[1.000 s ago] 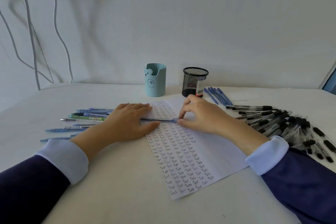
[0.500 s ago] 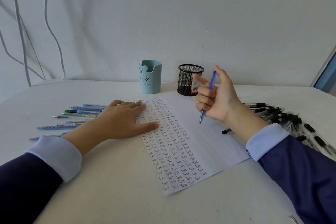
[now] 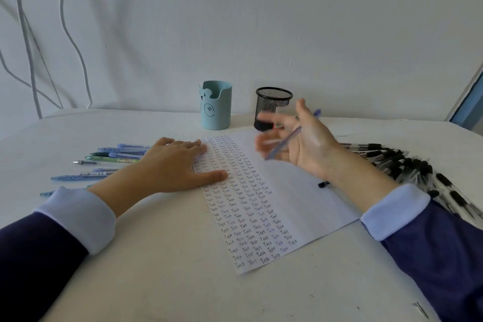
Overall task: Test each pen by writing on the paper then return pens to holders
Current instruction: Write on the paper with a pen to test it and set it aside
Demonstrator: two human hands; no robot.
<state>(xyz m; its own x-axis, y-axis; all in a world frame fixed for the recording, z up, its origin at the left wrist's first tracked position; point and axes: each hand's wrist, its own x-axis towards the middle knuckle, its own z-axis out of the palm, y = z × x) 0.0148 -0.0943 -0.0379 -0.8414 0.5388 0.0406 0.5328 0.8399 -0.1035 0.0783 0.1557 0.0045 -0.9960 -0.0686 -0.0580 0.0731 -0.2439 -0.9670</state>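
Head view: we judge the step to be a pen readied for its test. The right hand hangs above the paper, palm turned toward us, with the blue pen slanting across it, tip low and to the left. Its fingers are loosely spread and blurred. The pen seems caught between them, though we cannot tell the exact pinch. The left hand lies flat, fingers straight, pressing the sheet's written edge to the counter. Next we would need the pen settled into a writing grip and lowered to the blank right half. The blue holder and mesh holder stand beyond the paper.
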